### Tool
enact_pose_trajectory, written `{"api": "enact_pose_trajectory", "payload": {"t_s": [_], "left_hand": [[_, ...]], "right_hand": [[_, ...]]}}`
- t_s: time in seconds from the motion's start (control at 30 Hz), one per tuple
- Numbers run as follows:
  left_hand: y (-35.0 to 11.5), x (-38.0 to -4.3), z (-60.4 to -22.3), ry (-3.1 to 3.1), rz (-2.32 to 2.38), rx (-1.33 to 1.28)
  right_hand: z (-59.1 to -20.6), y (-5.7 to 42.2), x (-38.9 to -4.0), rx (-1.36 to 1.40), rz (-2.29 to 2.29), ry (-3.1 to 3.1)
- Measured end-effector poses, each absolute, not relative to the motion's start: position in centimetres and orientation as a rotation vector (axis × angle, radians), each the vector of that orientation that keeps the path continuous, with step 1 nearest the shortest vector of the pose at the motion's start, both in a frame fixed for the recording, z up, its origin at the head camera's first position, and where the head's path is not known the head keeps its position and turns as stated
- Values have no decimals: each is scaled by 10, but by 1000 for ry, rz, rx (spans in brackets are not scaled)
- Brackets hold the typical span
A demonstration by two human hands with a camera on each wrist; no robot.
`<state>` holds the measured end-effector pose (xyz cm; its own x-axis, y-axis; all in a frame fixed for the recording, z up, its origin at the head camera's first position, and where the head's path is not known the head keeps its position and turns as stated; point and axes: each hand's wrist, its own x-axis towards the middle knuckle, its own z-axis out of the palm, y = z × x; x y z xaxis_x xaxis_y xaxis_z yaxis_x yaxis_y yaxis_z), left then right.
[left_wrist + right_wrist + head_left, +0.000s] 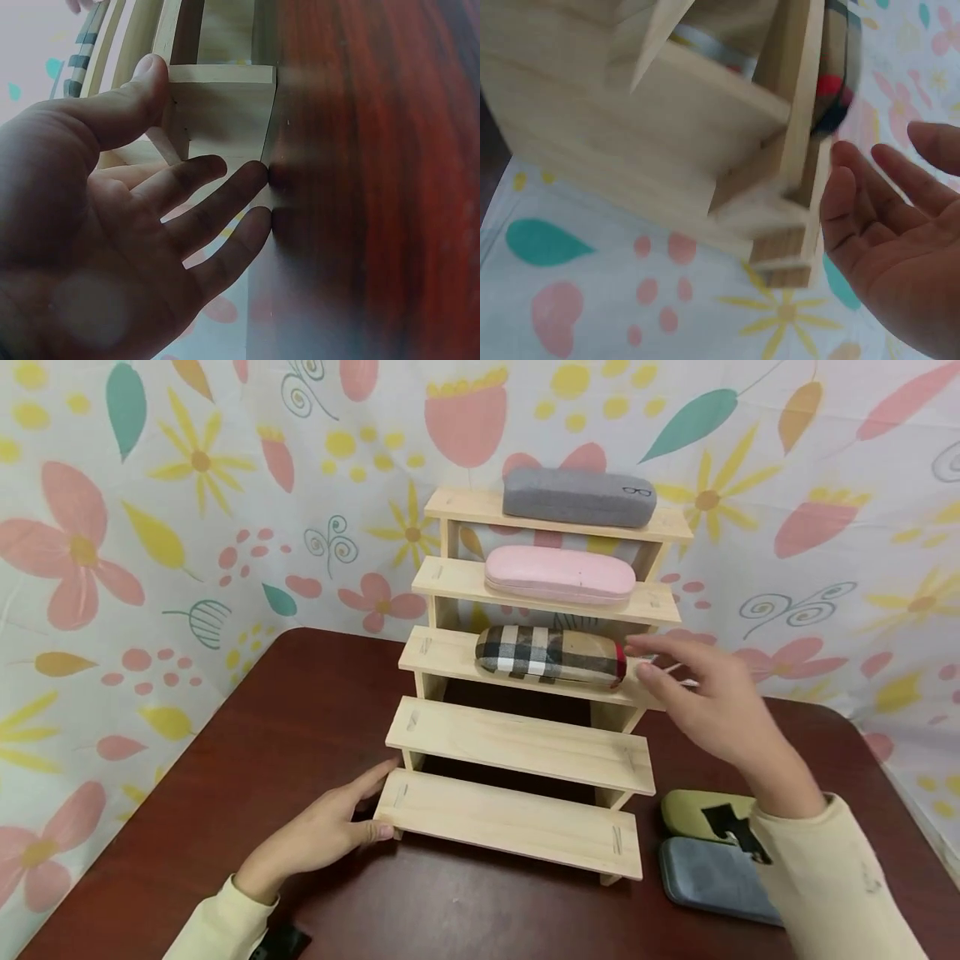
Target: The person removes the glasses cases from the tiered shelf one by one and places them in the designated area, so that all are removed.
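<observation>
A wooden stepped display stand with several steps stands on the table. On its middle step lies a plaid glasses case with a red edge at its right end. My right hand hovers by that end, fingers loosely bent and nothing between them; the right wrist view shows its palm beside the stand. Down at the bottom step's left end, my left hand touches the wood, thumb at the front corner. In the left wrist view, its fingers are spread, with fingertips right at the tabletop.
A pink glasses case lies on the step above the plaid one, and a grey case on the top step. A green case and a blue-grey case lie right of the stand, partly behind the right sleeve. Flowered cloth hangs behind.
</observation>
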<state>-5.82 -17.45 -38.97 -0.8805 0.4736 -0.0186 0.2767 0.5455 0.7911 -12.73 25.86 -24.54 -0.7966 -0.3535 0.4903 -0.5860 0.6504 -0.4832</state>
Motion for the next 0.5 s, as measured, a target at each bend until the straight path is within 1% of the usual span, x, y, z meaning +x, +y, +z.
{"api": "enact_pose_trajectory", "payload": {"t_s": [0.23,0.5], "left_hand": [[-177,-52,-391,2572,1242,614],[-174,-56,-390,2570,1253,650]], "right_hand": [[-245,234,-147,621,863,-2675],[-247,234,-152,584,799,-2759]]}}
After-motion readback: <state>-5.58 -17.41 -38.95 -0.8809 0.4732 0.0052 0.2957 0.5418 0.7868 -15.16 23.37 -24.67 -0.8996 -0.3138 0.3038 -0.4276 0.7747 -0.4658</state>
